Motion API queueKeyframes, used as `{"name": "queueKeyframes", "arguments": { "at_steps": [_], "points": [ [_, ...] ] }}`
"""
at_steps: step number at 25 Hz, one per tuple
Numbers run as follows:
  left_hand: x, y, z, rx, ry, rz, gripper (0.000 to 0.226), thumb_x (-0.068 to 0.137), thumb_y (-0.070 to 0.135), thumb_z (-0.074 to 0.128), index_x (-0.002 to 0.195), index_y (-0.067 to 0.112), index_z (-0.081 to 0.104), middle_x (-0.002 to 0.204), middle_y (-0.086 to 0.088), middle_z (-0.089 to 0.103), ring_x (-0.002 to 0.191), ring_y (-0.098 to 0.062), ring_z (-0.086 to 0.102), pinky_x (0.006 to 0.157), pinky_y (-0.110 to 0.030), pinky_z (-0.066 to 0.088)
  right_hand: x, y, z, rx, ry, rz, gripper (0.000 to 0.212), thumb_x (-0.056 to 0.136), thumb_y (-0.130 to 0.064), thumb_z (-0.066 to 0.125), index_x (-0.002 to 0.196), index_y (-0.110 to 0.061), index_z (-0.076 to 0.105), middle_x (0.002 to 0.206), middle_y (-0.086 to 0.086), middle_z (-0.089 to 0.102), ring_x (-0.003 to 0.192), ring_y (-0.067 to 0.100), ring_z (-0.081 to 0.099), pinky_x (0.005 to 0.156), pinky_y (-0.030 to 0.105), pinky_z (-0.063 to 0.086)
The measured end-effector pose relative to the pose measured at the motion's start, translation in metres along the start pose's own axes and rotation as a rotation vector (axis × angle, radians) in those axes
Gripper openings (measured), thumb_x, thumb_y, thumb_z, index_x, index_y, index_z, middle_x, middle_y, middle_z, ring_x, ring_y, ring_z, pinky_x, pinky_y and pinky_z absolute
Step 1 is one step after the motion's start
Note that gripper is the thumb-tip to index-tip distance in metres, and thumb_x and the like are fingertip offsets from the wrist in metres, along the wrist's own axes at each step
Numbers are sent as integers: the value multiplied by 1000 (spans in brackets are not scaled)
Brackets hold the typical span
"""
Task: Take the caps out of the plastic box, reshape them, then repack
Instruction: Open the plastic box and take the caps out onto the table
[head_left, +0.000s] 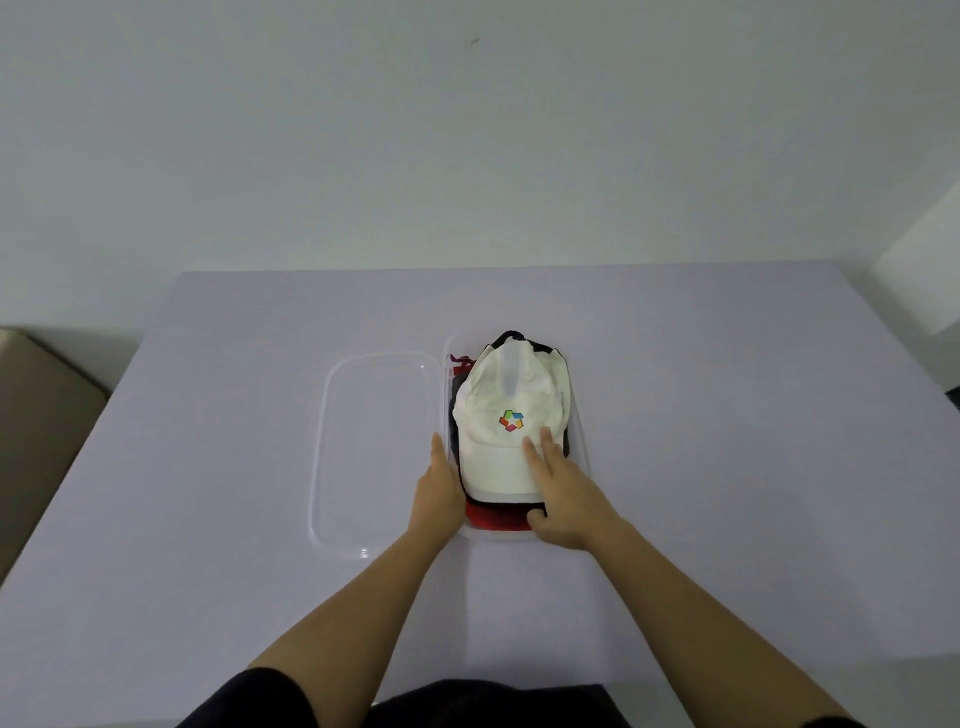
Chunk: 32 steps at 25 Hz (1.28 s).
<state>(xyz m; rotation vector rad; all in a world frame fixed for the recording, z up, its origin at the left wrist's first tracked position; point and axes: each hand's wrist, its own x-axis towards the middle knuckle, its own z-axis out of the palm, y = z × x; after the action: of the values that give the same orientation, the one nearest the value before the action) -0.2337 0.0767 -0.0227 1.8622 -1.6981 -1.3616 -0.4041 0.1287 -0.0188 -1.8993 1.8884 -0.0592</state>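
Observation:
A clear plastic box (583, 441) stands at the table's middle with a stack of caps in it. On top lies a white cap (501, 447) with a multicoloured logo, its brim toward me. A dark cap (535, 344) and a red cap (496, 517) show beneath it. My left hand (439, 483) rests flat against the box's left side, fingers beside the stack. My right hand (563, 493) lies on the white cap's brim, fingers spread over it and thumb at the brim's near edge.
The box's clear lid (332, 457) lies flat on the table just left of the box. The pale table (727, 415) ends at a white wall behind. A beige seat (36, 415) stands off the table's left edge.

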Motion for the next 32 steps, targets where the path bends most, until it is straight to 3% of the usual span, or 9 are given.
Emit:
{"name": "queueKeyframes", "arguments": {
  "at_steps": [4,7,11,13,16,20,23,28,32],
  "points": [
    [10,-16,0,196,12,48,61,99,32,32,151,22,1,157,-18,12,145,-36,12,115,-46,17,-2,-5,10,20,9,27,82,87,-11,43,146,-13,-14,155,16,-19,145,33,1,113,40,28],
    [13,-19,-3,108,-64,-17,58,99,37,29,149,34,1,159,-12,12,145,-40,-2,115,-54,9,-1,-7,19,78,66,55,77,90,-4,40,146,-9,-13,156,16,-17,145,35,-4,115,40,22],
    [16,-23,-5,108,-125,-91,63,96,49,22,150,21,7,159,-15,8,145,-39,1,115,-51,13,-2,-6,27,145,197,46,74,89,5,36,147,-11,-7,157,13,-10,145,33,0,113,40,30],
    [19,-26,-7,213,-161,-101,72,92,55,16,149,12,16,159,-12,12,146,-38,0,117,-51,13,-4,-5,28,196,309,32,75,85,10,35,148,-14,2,158,6,-2,145,31,9,102,41,43],
    [19,-27,-7,231,-170,-83,62,98,48,14,150,14,18,160,-6,11,146,-36,-6,117,-48,10,-7,-5,24,228,544,-43,77,77,14,36,147,-14,19,152,-1,14,138,33,31,83,33,53],
    [6,-17,1,194,84,41,60,100,36,26,150,9,7,160,-12,8,148,-30,3,119,-45,9,-7,7,-4,160,761,-104,80,71,20,44,142,-13,27,149,10,31,136,32,33,103,23,35],
    [7,-5,1,296,235,221,60,101,29,29,150,8,2,160,-7,2,148,-22,-3,119,-38,4,-4,37,-31,63,870,-86,69,80,8,37,143,-16,25,148,15,30,138,31,26,107,32,33],
    [4,55,39,247,133,474,58,101,28,31,151,14,6,161,-1,5,148,-15,2,121,-33,9,-7,116,-61,1,891,128,65,81,10,32,142,-11,28,149,18,32,137,37,29,88,51,52],
    [14,100,91,309,-18,516,58,102,30,28,151,15,2,161,1,0,148,-13,0,118,-29,5,-8,176,-70,-35,712,169,85,69,25,45,141,-17,28,149,14,33,135,39,33,69,44,56]
  ]
}}
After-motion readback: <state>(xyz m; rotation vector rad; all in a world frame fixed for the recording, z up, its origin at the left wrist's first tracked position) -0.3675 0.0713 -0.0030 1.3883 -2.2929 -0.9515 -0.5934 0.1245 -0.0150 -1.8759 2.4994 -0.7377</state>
